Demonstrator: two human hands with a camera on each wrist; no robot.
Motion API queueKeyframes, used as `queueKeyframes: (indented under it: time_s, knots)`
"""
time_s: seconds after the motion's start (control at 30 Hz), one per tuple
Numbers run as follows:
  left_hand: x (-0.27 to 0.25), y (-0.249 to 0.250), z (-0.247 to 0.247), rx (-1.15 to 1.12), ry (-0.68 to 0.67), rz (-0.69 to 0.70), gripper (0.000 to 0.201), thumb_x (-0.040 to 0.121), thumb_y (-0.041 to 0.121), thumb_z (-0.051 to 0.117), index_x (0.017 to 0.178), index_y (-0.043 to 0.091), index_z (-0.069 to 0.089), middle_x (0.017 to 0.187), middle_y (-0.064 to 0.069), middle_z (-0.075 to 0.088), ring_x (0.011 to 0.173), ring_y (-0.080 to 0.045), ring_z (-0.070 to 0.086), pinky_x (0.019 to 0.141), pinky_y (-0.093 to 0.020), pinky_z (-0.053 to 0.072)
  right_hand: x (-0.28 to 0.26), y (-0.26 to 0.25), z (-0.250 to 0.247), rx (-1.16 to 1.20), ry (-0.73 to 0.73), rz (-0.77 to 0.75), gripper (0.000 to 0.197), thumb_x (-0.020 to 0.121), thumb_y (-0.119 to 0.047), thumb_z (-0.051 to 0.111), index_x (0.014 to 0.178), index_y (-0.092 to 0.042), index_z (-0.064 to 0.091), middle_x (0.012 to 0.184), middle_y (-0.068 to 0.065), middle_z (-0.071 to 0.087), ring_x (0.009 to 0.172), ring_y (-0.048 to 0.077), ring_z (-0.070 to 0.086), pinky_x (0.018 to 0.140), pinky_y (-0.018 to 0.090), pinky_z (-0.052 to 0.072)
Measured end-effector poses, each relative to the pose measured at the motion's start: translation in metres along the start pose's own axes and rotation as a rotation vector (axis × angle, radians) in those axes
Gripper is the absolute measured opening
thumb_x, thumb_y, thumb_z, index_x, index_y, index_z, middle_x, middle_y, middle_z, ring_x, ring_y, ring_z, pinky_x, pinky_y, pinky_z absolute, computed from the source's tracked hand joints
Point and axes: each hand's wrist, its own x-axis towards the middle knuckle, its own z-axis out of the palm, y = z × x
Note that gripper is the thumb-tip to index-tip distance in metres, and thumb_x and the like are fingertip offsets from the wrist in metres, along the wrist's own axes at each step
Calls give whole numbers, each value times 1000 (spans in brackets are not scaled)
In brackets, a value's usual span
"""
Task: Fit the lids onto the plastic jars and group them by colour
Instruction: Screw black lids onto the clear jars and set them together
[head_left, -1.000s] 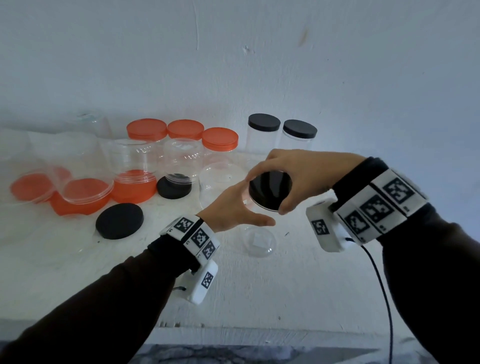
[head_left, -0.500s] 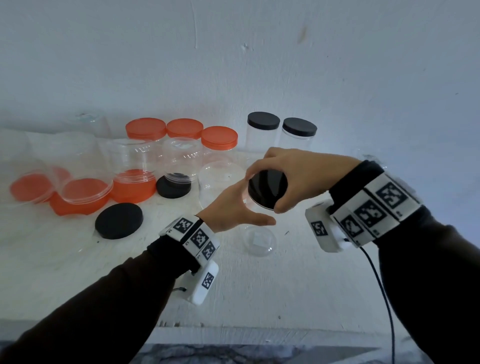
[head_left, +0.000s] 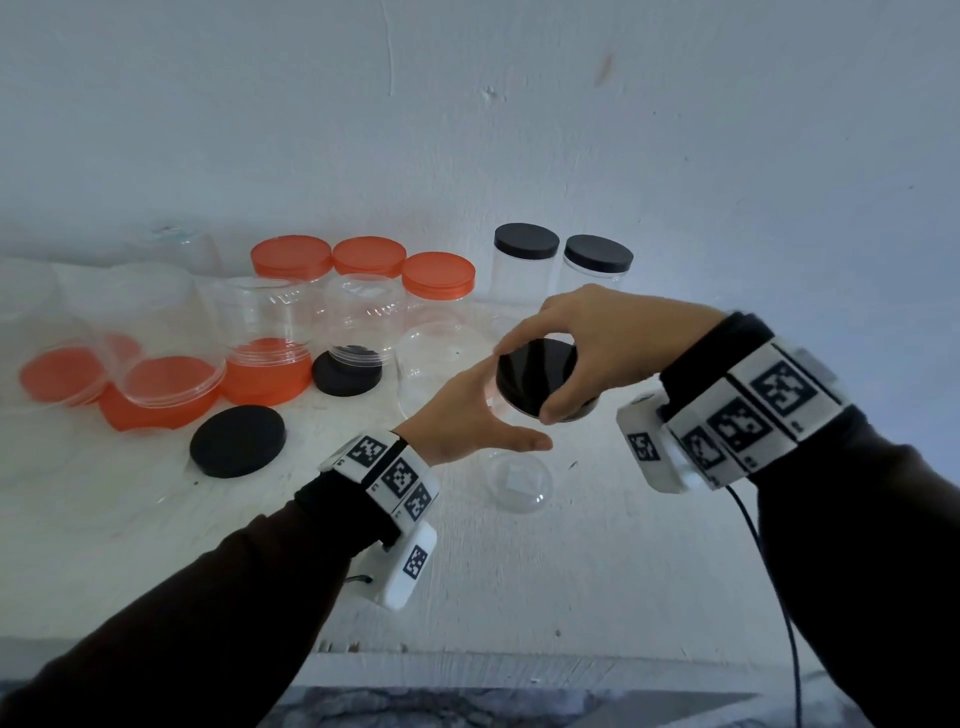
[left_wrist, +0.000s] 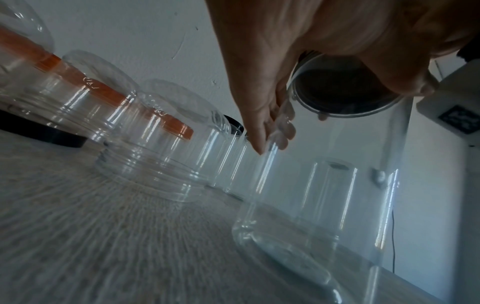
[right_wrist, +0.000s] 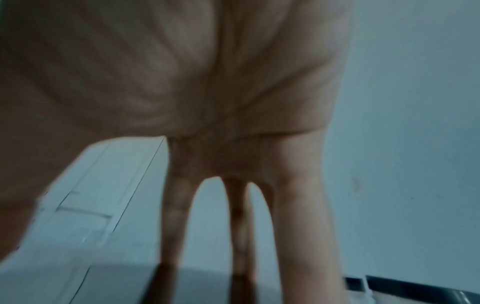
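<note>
A clear plastic jar (head_left: 519, 480) stands upright on the white table (head_left: 597, 571), its side held by my left hand (head_left: 511, 405). A glossy black lid (head_left: 545, 371) sits on its mouth, and my right hand (head_left: 530, 382) grips that lid from above with thumb and fingers round the rim. In the left wrist view the jar (left_wrist: 324, 195) is seen from low down. The black lid (left_wrist: 342, 90) shows through the wall, with my left fingers (left_wrist: 265, 123) against the side. The right wrist view shows my right fingers (right_wrist: 298, 205) pointing down; the lid is blurred there.
Three orange-lidded jars (head_left: 369, 254) and two black-lidded jars (head_left: 526, 241) stand at the back wall. A loose black lid (head_left: 238, 440), orange lids (head_left: 57, 374) and upturned clear jars (head_left: 265, 322) lie to the left. The table's front edge (head_left: 519, 670) is near me.
My right hand has turned slightly on the black lid. The left hand and the jar have stayed where they were.
</note>
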Motion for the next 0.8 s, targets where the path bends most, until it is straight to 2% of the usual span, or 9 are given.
queueKeyframes:
  time_s: [0.13,0.17,0.23,0.33,0.4,0.57,0.67,0.73,0.8]
  knots:
    - [-2,0,0,-9,-1,10,79,58,33,85,126,33,44,120,12,59,113,-1,52,93,-20,41,4,-11,14,-155,222,86,61,69,-66,62,110,-21,60,79,-8,51,80,17,57,61,26,44]
    - [-2,1,0,-6,-2,7,81,57,36,84,127,32,44,120,12,59,114,-2,52,94,-21,41,5,-11,14,-189,217,90,62,70,-68,59,110,-21,59,81,-5,52,81,17,56,62,26,43]
    - [-3,1,0,-9,2,3,80,58,32,85,127,30,44,121,10,58,115,-3,51,96,-23,40,2,-7,7,-160,57,72,64,73,-64,60,126,-30,49,98,-6,51,96,16,52,75,28,43]
    - [-2,2,0,16,-4,11,79,59,32,86,125,31,43,120,12,57,116,-3,49,99,-23,38,-3,0,-6,-17,-185,-13,73,73,-38,74,134,-46,35,123,-11,38,113,13,44,95,31,42]
    - [-3,3,1,34,-4,10,79,58,34,85,125,33,42,118,14,56,116,-3,49,99,-22,38,-1,1,-3,-6,-143,-11,72,70,-32,76,130,-47,38,120,-8,39,110,16,46,93,33,45]
    - [-2,2,1,18,7,-4,72,63,25,84,123,30,44,118,10,59,113,-3,52,96,-24,40,3,-5,14,-97,81,116,66,69,-59,65,128,-39,41,99,-4,39,91,20,51,72,28,46]
    - [-1,1,0,25,8,-6,73,63,25,84,123,31,43,118,13,57,113,-1,50,95,-20,39,2,1,8,-84,-32,116,77,69,-63,64,136,-43,30,114,-4,38,106,20,48,89,34,45]
    - [-1,2,0,34,10,4,76,62,28,84,126,29,43,118,14,57,114,-1,50,95,-18,38,-1,5,3,-6,-149,45,83,71,-50,71,139,-48,23,128,-8,31,117,17,43,98,37,42]
    - [-2,2,0,40,8,9,77,61,30,83,127,27,43,116,16,56,113,-1,50,94,-18,38,-2,7,2,28,-144,-35,78,72,-36,76,135,-48,32,127,-12,33,118,14,41,99,34,42]
